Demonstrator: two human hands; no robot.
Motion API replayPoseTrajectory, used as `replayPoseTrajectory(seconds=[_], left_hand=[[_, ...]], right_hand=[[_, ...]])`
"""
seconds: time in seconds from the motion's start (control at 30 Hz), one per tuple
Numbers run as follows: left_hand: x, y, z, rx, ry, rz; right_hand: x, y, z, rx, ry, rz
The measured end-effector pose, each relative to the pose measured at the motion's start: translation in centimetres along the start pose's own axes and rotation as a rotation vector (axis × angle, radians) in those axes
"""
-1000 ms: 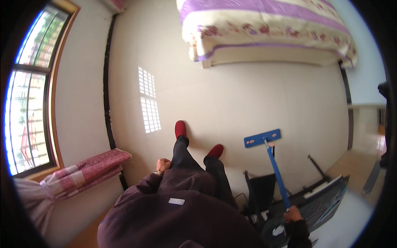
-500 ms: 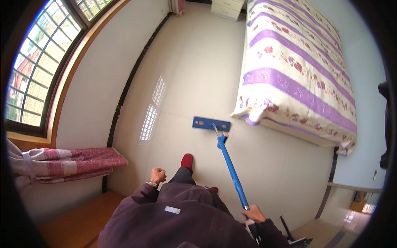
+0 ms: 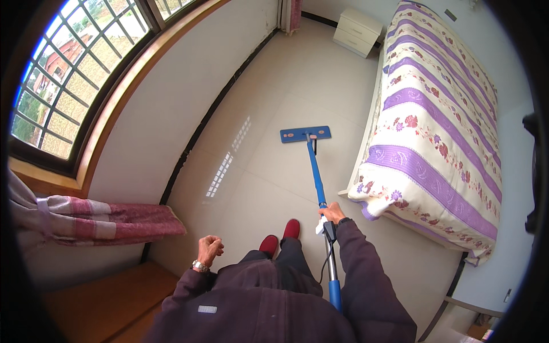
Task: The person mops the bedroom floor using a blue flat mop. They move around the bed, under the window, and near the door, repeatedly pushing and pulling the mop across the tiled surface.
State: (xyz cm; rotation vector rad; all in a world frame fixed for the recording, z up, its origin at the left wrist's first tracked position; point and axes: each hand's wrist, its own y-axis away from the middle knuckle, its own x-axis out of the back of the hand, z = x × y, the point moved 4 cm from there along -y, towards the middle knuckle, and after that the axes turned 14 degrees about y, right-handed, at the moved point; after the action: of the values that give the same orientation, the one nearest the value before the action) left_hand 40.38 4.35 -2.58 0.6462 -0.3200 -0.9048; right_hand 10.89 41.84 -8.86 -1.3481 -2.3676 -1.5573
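A flat mop (image 3: 316, 174) has its blue rectangular head (image 3: 294, 135) on the pale tiled floor, ahead of me and a little right of centre. My right hand (image 3: 333, 214) is wrapped around the blue and silver pole, about midway along it. Just below that hand sit a white piece and a black device with a thin cable. The pole's blue lower grip runs beside my right forearm. My left hand (image 3: 210, 250) hangs at my left side, fingers curled in with nothing in them. A watch is on that wrist.
On the right, a bed (image 3: 434, 154) wears a purple-striped floral cover. A white nightstand (image 3: 357, 33) stands at the far wall. Along the left are a barred window (image 3: 71, 80), a tied pink curtain (image 3: 114, 224) and a brown wooden surface (image 3: 108, 300). Glossy tiles (image 3: 257, 188) reflect the window.
The mop head has moved farther away, and my right arm has reached forward with the pole. My view has turned, so the bed sits farther right. Both red shoes now show side by side.
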Motion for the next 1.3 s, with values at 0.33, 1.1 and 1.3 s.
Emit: replayPoseTrajectory(seconds=[0.33,1.1,1.3], left_hand=[[-19.7,-6.6,12.8,-0.095,-0.235,-0.505],[-50.7,-20.9,24.4,0.468,0.077,-0.887],[-51.0,-29.8,30.3,0.339,0.075,-0.898]], right_hand=[[5.9,-7.5,-1.5,0.06,0.054,0.109],[21.2,-25.7,-24.1,0.158,-0.44,0.059],[26.9,-29.9,-31.6,0.206,-0.168,0.441]])
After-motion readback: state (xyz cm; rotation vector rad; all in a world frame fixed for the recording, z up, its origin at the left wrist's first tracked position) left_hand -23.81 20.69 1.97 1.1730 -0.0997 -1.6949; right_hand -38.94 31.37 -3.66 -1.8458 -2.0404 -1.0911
